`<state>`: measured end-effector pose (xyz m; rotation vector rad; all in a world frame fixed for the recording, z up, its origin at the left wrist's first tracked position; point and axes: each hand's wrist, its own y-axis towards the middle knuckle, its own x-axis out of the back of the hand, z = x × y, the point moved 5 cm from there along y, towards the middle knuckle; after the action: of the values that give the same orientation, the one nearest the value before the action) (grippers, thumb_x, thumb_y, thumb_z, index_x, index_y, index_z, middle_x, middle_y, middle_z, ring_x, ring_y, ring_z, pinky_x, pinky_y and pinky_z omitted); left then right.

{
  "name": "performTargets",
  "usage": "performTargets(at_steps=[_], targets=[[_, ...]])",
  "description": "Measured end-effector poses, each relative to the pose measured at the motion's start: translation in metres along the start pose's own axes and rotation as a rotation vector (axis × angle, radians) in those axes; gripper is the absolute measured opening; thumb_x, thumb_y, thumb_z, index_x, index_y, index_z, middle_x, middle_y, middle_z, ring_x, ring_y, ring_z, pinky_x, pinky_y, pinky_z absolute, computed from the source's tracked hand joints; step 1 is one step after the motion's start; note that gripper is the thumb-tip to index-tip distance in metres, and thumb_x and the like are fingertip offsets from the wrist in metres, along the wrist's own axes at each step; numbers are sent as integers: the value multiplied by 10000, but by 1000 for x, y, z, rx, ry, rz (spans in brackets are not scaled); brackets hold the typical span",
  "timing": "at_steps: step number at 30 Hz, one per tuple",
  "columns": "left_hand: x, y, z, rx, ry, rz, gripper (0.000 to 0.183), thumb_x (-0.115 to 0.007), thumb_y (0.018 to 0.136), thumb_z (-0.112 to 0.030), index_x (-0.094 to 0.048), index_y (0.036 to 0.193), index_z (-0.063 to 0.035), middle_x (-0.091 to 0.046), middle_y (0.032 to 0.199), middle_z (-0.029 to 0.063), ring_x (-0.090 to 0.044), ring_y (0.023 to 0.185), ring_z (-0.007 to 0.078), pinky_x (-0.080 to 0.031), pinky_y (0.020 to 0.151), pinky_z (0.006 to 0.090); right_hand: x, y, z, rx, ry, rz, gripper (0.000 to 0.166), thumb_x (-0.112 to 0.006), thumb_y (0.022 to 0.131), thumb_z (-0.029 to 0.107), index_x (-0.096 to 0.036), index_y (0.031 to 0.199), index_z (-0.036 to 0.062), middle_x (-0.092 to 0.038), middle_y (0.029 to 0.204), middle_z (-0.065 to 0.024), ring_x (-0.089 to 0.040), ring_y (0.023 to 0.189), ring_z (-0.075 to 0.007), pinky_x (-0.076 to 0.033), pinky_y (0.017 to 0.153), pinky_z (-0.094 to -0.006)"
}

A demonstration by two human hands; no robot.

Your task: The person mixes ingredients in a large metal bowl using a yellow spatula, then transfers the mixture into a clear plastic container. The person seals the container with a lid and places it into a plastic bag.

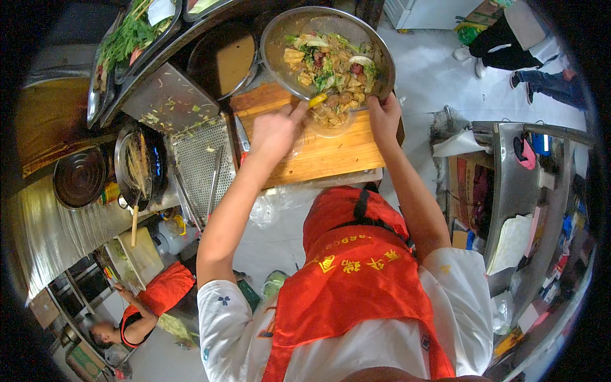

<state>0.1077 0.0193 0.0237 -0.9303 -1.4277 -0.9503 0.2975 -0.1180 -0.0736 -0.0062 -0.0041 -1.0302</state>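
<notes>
A large metal bowl (324, 26) holds mixed food (329, 67) with leafy greens and brownish pieces, tilted toward me. My right hand (384, 114) grips its near right rim. In my left hand (277, 129) is a utensil with a yellow handle (318, 99), its working end at the food by the bowl's near edge. Just below that edge, a clear plastic container (329, 132) with food in it sits on the wooden cutting board (329, 160). Another clear round plastic piece (297, 145) lies partly hidden by my left hand and forearm.
A knife (242, 133) lies at the board's left edge. Left are a perforated metal tray (198, 160), a pot of brown liquid (236, 64) and a wok (131, 157). A co-worker (148, 305) is at lower left. People's legs (506, 52) show upper right, above a metal shelf (508, 191).
</notes>
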Motion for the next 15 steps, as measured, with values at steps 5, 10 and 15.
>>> performTargets(at_steps=[5, 10, 15], targets=[[27, 7, -4, 67, -48, -103, 330, -627, 808, -182, -633, 1137, -159, -636, 815, 89, -640, 621, 276, -497, 496, 377, 3, 1, -8, -69, -71, 23, 195, -574, 880, 111, -603, 1035, -4, -615, 831, -35, -497, 762, -85, -428, 704, -260], [-1, 40, -30, -37, -14, -109, 337, -575, 798, -127, -607, 1134, -127, -612, 755, 96, -638, 615, 271, -503, 510, 379, -6, -3, 3, 7, -26, -24, 193, -570, 878, 97, -607, 1042, 2, -640, 849, -44, -516, 781, -94, -437, 718, -273], [3, 25, -25, -99, -31, -3, 426, -545, 772, -73, -584, 1194, -106, -628, 861, 105, -658, 715, 248, -514, 554, 365, -6, 3, -14, -13, 39, -24, 191, -567, 874, 86, -608, 1040, 0, -641, 847, -43, -519, 782, -94, -437, 725, -270]])
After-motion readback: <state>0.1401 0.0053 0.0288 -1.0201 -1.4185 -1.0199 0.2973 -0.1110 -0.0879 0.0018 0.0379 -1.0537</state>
